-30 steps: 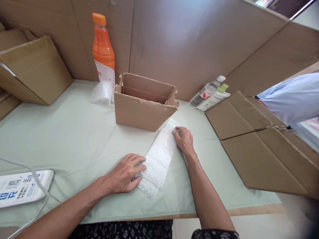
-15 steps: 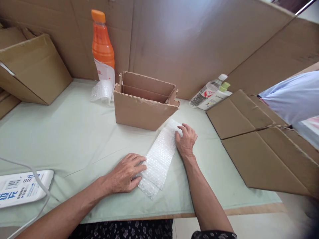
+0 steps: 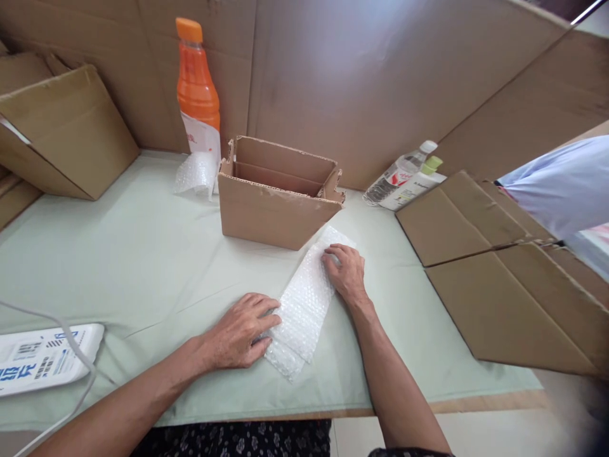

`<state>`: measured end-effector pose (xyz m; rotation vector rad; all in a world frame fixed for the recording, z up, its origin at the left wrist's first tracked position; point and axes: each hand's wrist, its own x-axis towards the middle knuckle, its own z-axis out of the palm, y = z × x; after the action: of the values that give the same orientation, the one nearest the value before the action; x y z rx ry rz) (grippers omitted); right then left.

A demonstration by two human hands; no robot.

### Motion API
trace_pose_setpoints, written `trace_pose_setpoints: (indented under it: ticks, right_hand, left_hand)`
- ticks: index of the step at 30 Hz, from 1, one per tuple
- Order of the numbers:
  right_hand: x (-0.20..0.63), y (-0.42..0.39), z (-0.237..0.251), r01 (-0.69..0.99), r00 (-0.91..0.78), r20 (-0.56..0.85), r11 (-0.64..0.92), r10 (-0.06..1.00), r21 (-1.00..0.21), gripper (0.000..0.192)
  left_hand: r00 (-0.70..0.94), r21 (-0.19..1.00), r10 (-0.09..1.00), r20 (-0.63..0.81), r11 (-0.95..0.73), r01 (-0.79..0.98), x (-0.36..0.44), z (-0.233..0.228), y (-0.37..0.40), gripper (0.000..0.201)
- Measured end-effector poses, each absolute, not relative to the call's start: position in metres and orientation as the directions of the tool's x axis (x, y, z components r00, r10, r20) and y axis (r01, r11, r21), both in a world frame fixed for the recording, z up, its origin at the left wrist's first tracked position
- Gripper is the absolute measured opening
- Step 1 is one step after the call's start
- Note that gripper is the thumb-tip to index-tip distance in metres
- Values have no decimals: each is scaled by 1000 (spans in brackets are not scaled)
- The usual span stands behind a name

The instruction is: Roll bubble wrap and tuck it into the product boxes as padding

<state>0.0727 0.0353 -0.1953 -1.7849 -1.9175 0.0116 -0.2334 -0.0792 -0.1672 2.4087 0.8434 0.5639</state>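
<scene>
A flat, folded piece of bubble wrap lies slantwise on the green cloth between my hands. My left hand rests at its lower left edge, fingers stretched out and thumb apart, touching the wrap without gripping it. On the upper right edge, my right hand has its fingers bent over the wrap, with a gap between thumb and forefinger. Just behind the wrap stands a cardboard box with an open top and one slanted end; its bottom inside is hidden.
At the back stands an orange drink bottle beside crumpled bubble wrap. A clear bottle and a white tube lean at the right. Cardboard boxes flank that side. At left are another box, a white pack and a cable.
My right hand has shifted a little left and down onto the bubble wrap, its fingers more bent. My left hand and the wrap stay in place.
</scene>
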Motion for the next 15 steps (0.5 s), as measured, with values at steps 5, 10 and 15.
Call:
trace_pose_setpoints:
  ticks: [5, 10, 15]
  right_hand:
    - [76, 37, -198, 924, 25, 379, 123, 925, -362, 26]
    - [81, 30, -188, 909, 17, 426, 163, 905, -383, 28]
    - [70, 24, -187, 909, -87, 403, 238, 911, -342, 26]
  left_hand:
    - [720, 582, 657, 224, -683, 442, -233, -167, -78, 31]
    - [722, 570, 651, 236, -694, 439, -233, -169, -78, 30]
    - [725, 564, 647, 234, -698, 441, -234, -170, -78, 30]
